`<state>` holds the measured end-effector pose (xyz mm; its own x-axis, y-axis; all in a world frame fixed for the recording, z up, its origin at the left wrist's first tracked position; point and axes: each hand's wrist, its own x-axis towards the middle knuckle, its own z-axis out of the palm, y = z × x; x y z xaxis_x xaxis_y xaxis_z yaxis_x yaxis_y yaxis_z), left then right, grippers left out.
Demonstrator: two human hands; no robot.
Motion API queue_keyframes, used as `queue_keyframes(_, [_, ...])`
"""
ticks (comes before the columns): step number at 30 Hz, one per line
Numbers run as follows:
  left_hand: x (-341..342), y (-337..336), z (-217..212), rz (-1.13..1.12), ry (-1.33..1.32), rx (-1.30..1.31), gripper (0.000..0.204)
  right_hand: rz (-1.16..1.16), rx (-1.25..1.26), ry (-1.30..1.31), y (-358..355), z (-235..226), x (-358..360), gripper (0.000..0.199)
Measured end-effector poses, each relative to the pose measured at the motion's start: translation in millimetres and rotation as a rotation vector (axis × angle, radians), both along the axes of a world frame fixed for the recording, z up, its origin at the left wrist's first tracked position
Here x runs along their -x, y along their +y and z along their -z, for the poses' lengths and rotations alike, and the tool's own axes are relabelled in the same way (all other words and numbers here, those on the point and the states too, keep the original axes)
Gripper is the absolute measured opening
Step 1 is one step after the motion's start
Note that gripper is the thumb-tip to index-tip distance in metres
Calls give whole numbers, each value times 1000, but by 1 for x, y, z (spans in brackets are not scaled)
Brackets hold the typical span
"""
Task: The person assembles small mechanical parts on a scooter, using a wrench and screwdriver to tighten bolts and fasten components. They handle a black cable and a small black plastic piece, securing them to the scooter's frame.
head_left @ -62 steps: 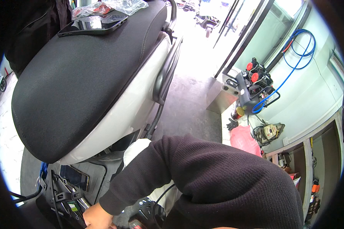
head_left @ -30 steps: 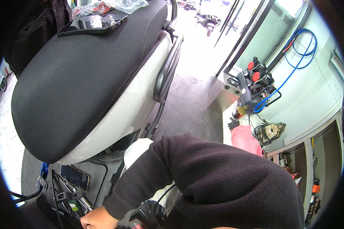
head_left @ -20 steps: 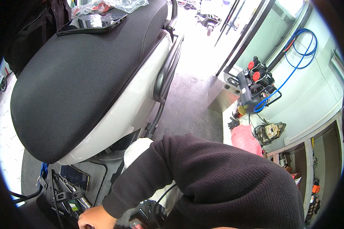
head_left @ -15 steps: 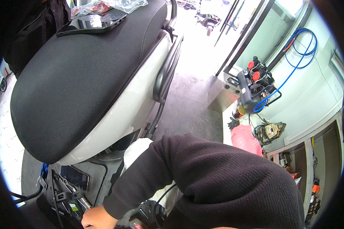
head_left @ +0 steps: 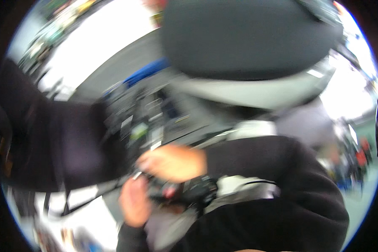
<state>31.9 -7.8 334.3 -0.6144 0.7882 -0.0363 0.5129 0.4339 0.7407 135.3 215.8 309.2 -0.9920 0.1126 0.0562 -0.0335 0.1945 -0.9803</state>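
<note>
Motion blur smears the whole view. My right hand point(head_left: 174, 163) reaches in from the right, its fingers closed and pointing left. Below its fingertips is my left hand point(head_left: 135, 201), upright, with its fingers pressed together. A small bright piece point(head_left: 137, 175) shows between the two sets of fingertips; its kind cannot be made out, nor can I tell which hand grips it. Just above lie blurred tools and parts point(head_left: 143, 119) on the scooter's dark footboard point(head_left: 197, 122), with a green patch among them. Dark equipment with a red spot point(head_left: 170, 192) sits beneath my right hand.
The scooter's black seat point(head_left: 248, 42) and white side panel point(head_left: 243, 94) fill the upper right. A large dark front part point(head_left: 75, 143) stands at the left. Something blue point(head_left: 147, 72) lies beyond the tools. Blurred red and dark equipment point(head_left: 359, 157) is at the far right.
The view has swung left and down, so the seat now appears to the upper right. My left hand has come into view beside my right hand, which shows more fully.
</note>
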Motion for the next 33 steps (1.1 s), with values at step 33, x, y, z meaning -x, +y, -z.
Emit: queue_keyframes(33, [-4,18,-7,93,-169,-252,28,77,328,-326,1,-36,-28,44])
